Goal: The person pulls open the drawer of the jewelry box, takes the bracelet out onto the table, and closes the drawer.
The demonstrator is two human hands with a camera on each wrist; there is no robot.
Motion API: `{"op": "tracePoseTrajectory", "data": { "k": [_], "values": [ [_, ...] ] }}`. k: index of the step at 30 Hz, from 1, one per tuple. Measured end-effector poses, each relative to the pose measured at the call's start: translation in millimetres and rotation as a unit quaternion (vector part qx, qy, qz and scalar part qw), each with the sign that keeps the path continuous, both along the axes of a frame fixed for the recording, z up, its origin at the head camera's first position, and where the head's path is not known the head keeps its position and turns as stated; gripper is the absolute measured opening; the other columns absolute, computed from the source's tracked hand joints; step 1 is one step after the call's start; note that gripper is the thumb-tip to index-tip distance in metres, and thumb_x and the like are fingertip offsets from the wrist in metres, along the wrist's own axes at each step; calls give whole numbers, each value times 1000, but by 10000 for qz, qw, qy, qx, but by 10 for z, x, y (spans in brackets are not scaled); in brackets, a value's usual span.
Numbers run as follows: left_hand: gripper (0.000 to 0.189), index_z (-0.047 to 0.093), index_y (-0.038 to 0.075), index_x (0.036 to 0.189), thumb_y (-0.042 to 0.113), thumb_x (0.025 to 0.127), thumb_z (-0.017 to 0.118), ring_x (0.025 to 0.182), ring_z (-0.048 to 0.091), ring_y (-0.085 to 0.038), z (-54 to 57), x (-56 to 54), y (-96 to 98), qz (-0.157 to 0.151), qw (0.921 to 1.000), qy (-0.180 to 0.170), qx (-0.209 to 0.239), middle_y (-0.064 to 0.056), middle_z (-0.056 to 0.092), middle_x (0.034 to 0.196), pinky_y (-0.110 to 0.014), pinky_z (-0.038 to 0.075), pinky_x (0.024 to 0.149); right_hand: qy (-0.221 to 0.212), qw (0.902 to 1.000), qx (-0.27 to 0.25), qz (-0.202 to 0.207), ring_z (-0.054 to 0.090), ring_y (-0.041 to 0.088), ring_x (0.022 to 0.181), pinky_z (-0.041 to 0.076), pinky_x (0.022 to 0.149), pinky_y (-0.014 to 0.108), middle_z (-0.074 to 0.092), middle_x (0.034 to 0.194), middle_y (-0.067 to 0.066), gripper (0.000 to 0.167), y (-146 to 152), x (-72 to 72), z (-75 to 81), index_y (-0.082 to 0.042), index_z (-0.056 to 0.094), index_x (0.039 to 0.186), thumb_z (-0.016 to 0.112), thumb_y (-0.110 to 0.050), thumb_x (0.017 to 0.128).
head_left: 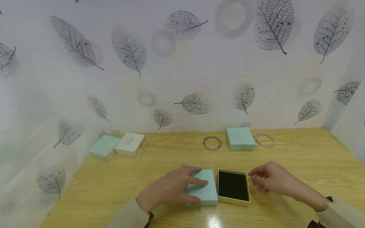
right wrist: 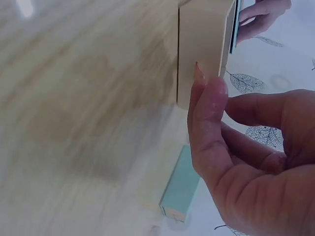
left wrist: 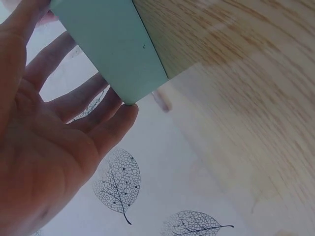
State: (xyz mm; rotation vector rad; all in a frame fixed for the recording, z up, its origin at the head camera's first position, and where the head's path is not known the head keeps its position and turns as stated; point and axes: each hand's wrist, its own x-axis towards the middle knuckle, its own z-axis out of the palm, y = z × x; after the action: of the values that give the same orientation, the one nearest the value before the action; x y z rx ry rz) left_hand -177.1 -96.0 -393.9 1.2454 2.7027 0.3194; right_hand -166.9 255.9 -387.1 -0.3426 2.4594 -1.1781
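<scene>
On the table lies a pale teal box sleeve (head_left: 208,194), with my left hand (head_left: 176,187) over it. The left thumb is at its near edge, and other fingers reach over its top and far side. In the left wrist view the fingers of the left hand (left wrist: 59,132) lie along the teal sleeve (left wrist: 113,44). Close to the sleeve's right side sits a cream tray (head_left: 235,200) with black lining. At its right wall my right hand (head_left: 274,179) pinches a small orange pull tab (right wrist: 198,73), partly hidden by the fingertips.
Farther back stand a teal box (head_left: 240,138), a brownish bangle (head_left: 204,143) and a paler bangle (head_left: 274,141). At the back left a teal box (head_left: 104,146) leans close to a white box (head_left: 130,143). A leaf-patterned curtain (head_left: 180,70) borders the table.
</scene>
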Motion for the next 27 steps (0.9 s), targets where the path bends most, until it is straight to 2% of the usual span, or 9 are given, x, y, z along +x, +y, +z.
{"op": "tracePoseTrajectory", "data": {
  "k": [5, 9, 15, 19, 27],
  "values": [
    [55, 62, 37, 141, 59, 90, 70, 142, 49, -25, -1, -5, 1, 9, 10000, -44, -18, -3, 47, 159, -42, 49, 113, -669, 9960, -570, -150, 70, 22, 81, 63, 66, 34, 76, 97, 13, 39, 44, 68, -89, 20, 55, 130, 57, -5, 99],
    [56, 61, 37, 141, 58, 90, 70, 143, 49, -26, 0, -5, 1, 9, 10000, -71, -41, -3, 46, 160, -42, 49, 113, -907, 9916, -892, -223, 73, 24, 85, 64, 70, 37, 76, 104, 16, 46, 34, 103, -139, 23, 48, 134, 56, -4, 99],
    [55, 61, 37, 141, 57, 91, 70, 144, 47, -26, 2, -9, -5, -23, 9999, -134, -15, -4, 46, 160, -43, 48, 114, -954, 9875, -1199, -366, 74, 23, 84, 65, 71, 36, 73, 98, 12, 49, -10, 136, -213, 22, 43, 139, 58, -4, 100],
    [56, 61, 37, 142, 57, 91, 70, 145, 46, -27, 1, -7, -4, -14, 9999, -142, -15, -4, 45, 161, -44, 48, 114, -918, 9875, -1149, -560, 72, 21, 86, 64, 72, 33, 69, 97, 11, 49, -57, 142, -246, 18, 44, 140, 61, -6, 100],
    [55, 61, 36, 141, 56, 91, 71, 145, 46, -26, -7, -11, -9, -6, 9998, -193, 39, -3, 45, 161, -43, 47, 115, -718, 9881, -1037, -878, 69, 21, 90, 64, 72, 32, 68, 106, 15, 42, -162, 149, -261, 13, 51, 136, 60, -6, 100]
  ]
}}
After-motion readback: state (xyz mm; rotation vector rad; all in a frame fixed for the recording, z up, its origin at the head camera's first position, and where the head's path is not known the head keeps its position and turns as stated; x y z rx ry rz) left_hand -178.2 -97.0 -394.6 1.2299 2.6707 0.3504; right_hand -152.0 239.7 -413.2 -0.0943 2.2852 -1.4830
